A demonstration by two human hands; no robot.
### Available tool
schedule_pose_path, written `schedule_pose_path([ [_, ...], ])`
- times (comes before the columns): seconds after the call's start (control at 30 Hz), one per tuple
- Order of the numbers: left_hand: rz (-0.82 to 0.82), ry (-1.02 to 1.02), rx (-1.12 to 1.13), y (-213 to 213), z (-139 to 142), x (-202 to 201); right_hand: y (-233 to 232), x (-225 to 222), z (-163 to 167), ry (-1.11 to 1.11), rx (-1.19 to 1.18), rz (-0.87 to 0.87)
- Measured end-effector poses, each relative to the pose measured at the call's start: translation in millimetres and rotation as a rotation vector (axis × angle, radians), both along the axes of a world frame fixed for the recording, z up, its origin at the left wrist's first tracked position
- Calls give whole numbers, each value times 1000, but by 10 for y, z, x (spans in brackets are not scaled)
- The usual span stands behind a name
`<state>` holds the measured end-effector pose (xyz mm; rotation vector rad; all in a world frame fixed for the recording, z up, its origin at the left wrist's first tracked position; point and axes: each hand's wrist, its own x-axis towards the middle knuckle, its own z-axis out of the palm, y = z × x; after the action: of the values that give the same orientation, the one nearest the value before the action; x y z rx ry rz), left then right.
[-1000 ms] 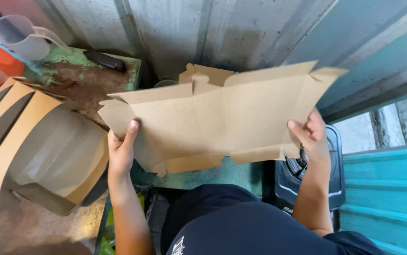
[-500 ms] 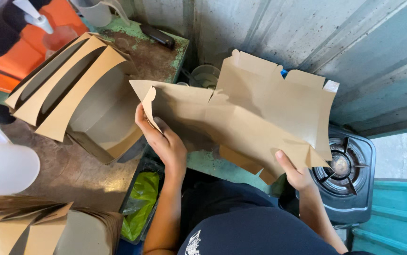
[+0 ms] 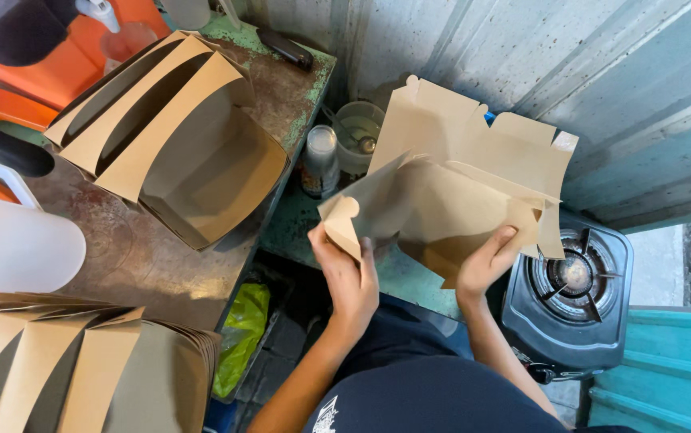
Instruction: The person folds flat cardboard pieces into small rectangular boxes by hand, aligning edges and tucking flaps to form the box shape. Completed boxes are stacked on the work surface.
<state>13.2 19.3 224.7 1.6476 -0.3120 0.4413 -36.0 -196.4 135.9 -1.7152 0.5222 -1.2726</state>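
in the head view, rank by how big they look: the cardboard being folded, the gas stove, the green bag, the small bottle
1. cardboard
2. gas stove, partly hidden, lower down
3. green bag
4. small bottle

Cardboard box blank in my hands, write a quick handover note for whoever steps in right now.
Left hand: grips the rounded tab at the left end of the cardboard blank.
Right hand: holds the blank's lower edge from underneath, thumb on the front.
Blank: held above the green ledge, beside the gas burner, partly folded, side flaps up, not yet a closed shape.
Done: one folded box lies open on the rusty table.
Left: finish this blank; a stack of flat blanks waits at lower left.
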Motion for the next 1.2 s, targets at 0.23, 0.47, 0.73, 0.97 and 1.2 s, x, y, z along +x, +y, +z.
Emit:
schedule_pose_path([
  [0.23,-104,242,-27,610,-44,400,-59,-54,111,215,39,-2],
  [0.47,-199,145,105,920,-83,398,182,-304,638,246,-341,-75],
  [0.73,-335,178,244,1078,-82,177,1076,33,1406,311,-508,618],
  [0.97,-457,80,37,1152,-403,222,1436,194,1291,355,-536,623],
  [1.2,-845,509,-404,1330,-1070,449,1194,347,950,480,-296,829],
])
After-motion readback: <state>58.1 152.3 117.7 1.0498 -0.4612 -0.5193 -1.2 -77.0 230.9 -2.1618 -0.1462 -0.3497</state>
